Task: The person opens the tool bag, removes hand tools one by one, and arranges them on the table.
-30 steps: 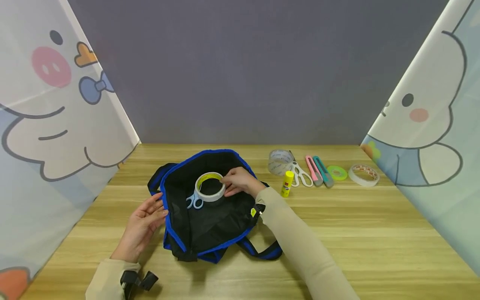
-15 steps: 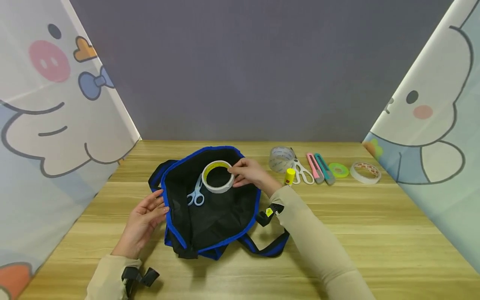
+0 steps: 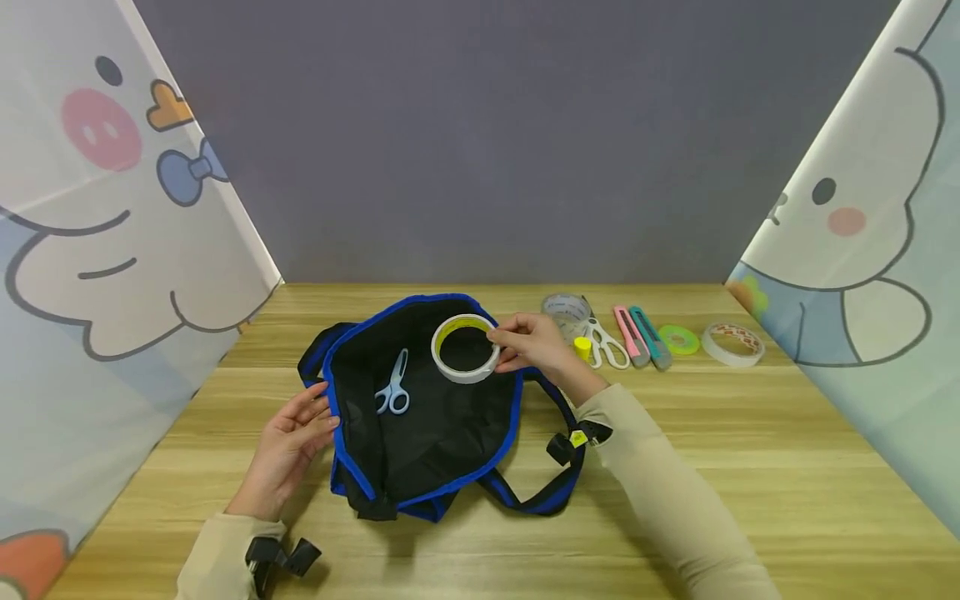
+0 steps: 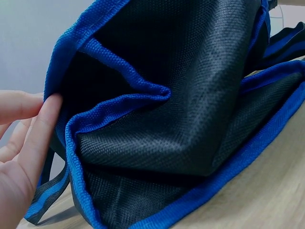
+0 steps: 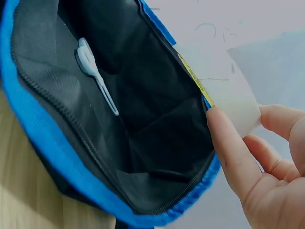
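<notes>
A black bag [image 3: 435, 450] with blue trim lies on the table with its mouth facing up. At its left edge, my left hand [image 3: 288, 446] pinches the blue trim between thumb and fingers, which the left wrist view shows close up on the rim [image 4: 56, 90]. My right hand [image 3: 536, 346] pinches a roll of white tape [image 3: 444, 360] with a yellow inner core by its right side, over the bag's far right edge. Inside the bag lies a pair of light blue scissors [image 3: 394, 387], seen edge-on in the right wrist view as pale scissors [image 5: 90, 64].
Behind the right hand are a clear tape roll [image 3: 566, 307], white scissors [image 3: 607, 346] and a yellow glue stick [image 3: 582, 347], partly hidden. Further right lie pink [image 3: 632, 336] and teal [image 3: 649, 337] utility knives, a green tape roll [image 3: 678, 339] and another tape roll [image 3: 733, 345]. A strap [image 3: 551, 496] loops off the bag's right.
My right hand has lifted the white tape roll up and to the right, from inside the bag to its far right edge. The scissors now show fully. The left hand keeps its hold.
</notes>
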The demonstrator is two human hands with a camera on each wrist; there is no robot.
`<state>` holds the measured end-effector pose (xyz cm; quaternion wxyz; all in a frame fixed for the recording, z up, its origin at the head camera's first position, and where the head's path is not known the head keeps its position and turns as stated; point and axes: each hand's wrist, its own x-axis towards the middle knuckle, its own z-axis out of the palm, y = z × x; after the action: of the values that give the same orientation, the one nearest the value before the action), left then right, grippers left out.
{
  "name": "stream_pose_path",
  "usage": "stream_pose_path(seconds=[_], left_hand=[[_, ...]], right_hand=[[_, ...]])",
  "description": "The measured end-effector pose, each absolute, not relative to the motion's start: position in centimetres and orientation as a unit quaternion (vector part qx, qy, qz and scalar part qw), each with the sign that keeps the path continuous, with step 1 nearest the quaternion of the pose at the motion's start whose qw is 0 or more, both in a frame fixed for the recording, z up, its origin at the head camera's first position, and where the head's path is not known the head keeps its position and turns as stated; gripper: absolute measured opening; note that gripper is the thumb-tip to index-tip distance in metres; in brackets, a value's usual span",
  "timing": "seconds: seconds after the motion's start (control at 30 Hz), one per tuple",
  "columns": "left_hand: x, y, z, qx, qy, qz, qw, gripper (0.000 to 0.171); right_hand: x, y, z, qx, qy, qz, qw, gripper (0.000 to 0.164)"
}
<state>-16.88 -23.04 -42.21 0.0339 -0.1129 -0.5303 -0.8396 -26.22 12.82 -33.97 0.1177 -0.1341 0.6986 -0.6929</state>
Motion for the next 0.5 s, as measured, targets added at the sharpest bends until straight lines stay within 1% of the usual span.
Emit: stream_pose_path(seconds=[0.17, 0.33, 0.4, 0.5], left_hand=[[-16.6, -23.1, -42.2, -0.109, -0.528, -0.842, 0.033, 0.052], [-16.6, -23.1, -42.2, -0.105, -0.534, -0.838, 0.035, 0.052], [-16.6, -23.1, -42.2, -0.103, -0.537, -0.837, 0.036, 0.053], [-16.7, -23.1, -42.1, -0.099, -0.542, -0.834, 0.036, 0.052]], right_hand=[[-25.7, 14.1, -33.8, -0.137, 0.694, -0.698, 0.109, 0.009], [-25.1, 15.8, -33.4, -0.143, 0.704, -0.688, 0.098, 0.018], [-24.9, 16.6, -33.2, -0.143, 0.707, -0.686, 0.094, 0.019], [-24.6, 18.1, -33.0, -0.137, 0.707, -0.689, 0.083, 0.015]])
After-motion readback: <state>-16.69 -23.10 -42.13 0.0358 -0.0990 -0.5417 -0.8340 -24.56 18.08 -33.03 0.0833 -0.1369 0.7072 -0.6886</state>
